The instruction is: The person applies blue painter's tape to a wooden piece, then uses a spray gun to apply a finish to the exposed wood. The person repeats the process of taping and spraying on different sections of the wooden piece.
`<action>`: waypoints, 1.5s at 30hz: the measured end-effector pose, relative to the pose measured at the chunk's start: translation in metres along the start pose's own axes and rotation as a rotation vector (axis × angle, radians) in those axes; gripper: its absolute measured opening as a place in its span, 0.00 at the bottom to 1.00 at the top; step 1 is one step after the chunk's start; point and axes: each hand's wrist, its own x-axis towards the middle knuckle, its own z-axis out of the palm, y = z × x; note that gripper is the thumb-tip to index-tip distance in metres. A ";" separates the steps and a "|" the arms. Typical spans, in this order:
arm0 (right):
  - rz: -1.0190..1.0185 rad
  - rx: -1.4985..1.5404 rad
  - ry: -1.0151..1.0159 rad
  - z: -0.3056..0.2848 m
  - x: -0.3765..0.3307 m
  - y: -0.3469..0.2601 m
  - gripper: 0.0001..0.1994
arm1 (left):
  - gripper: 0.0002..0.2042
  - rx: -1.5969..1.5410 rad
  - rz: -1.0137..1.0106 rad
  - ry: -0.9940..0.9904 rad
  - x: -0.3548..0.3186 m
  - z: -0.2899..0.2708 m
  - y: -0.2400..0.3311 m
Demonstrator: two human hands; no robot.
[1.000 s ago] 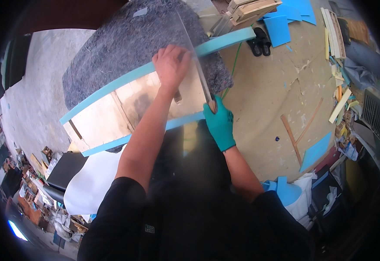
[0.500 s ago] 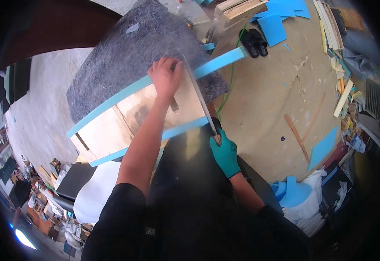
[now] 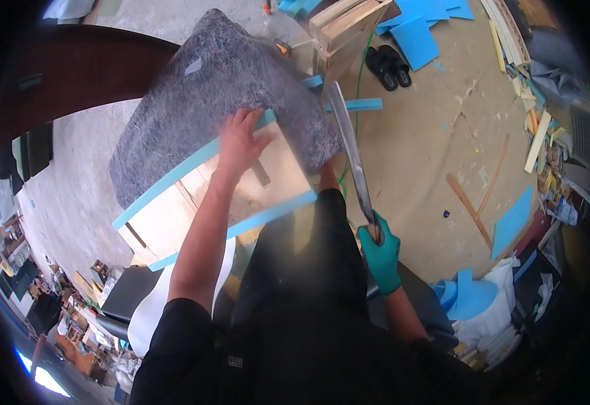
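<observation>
Head view
Left hand: bare left hand [image 3: 241,143] lies flat, fingers spread, pressing the pale wooden frame edged with blue foam strips [image 3: 193,202]; it grips nothing.
Right hand: green-gloved right hand [image 3: 380,251] is closed round the handle of the long grey steel blade [image 3: 351,152].
Blade axis: runs up and away from the grip, tip near the grey felt-covered slab [image 3: 214,88], just right of the frame.
Nearer hand: the left.

Foam scraps [image 3: 416,37] on concrete floor [image 3: 430,142]

Bare left hand [image 3: 241,143] flat on blue-edged wooden frame [image 3: 220,196], gloved right hand [image 3: 380,255] gripping long blade [image 3: 350,152], grey felt pad [image 3: 207,88] beneath.
</observation>
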 end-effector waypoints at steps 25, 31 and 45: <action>-1.441 -0.923 -0.366 0.286 0.335 -0.225 0.36 | 0.16 -0.194 -0.677 0.496 -0.262 -0.062 -0.077; -1.374 -1.023 -0.187 0.298 0.327 -0.231 0.32 | 0.16 -0.170 -0.746 0.511 -0.287 -0.056 -0.108; -0.283 -0.004 -0.151 0.141 0.123 -0.001 0.25 | 0.19 -0.074 -0.775 0.474 -0.297 -0.069 -0.156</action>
